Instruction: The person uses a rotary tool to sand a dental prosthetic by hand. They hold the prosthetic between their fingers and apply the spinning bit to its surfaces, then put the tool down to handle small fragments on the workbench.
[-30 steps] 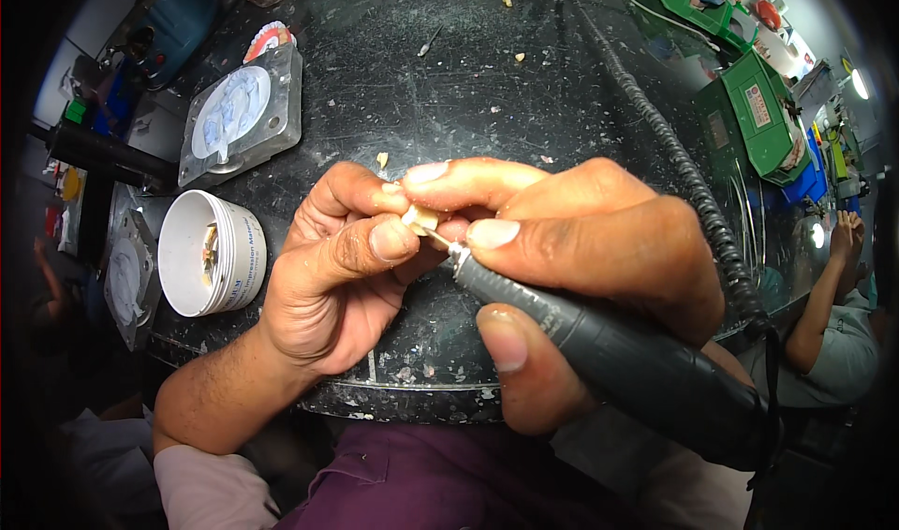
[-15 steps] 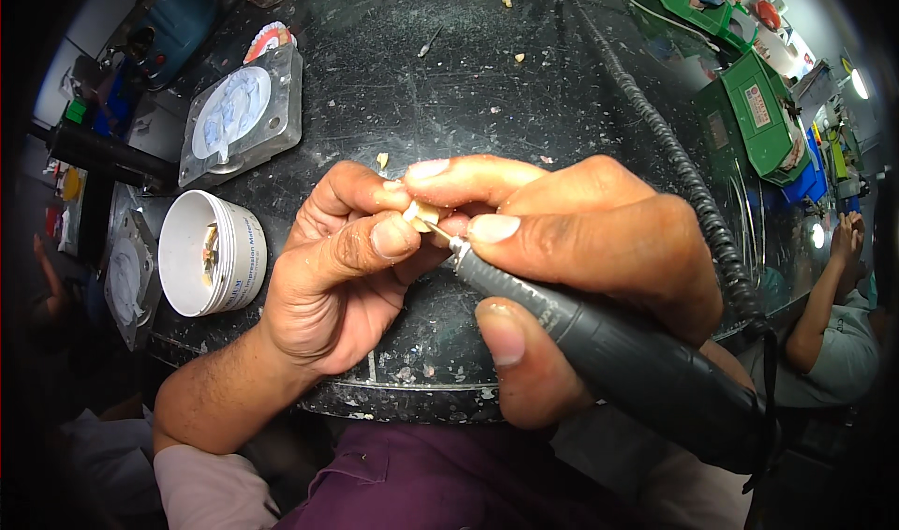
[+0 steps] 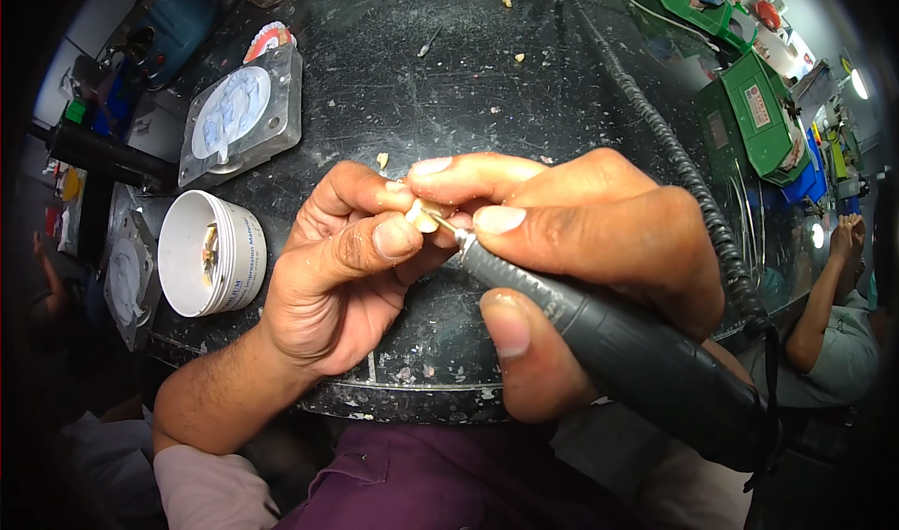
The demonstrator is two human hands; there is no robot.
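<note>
Between the thumb and fingertips of my left hand [image 3: 337, 258] is a small cream-coloured dental piece [image 3: 421, 218], shaped like a tooth or crown; my fingers cover part of it. My right hand [image 3: 599, 249] grips a black rotary handpiece [image 3: 618, 347] in a pen-like hold. The thin metal bur [image 3: 442, 221] at its tip reaches the piece or lies right beside it; I cannot tell if they touch. My right index finger extends close to the left fingertips. Pale specks of dust dot the fingers of both hands.
Left of my hands stands a white tub [image 3: 211, 254] with small metallic pieces inside. Behind it lies a metal flask half [image 3: 243, 113] filled with bluish-white material. A coiled black cord [image 3: 655, 127] crosses the right side. Green bins [image 3: 754, 118] stand at right, near another person's arm [image 3: 824, 296].
The handpiece and my right hand have shifted very slightly right. The dental piece is turned a little between my left fingers, showing more of its pale side.
</note>
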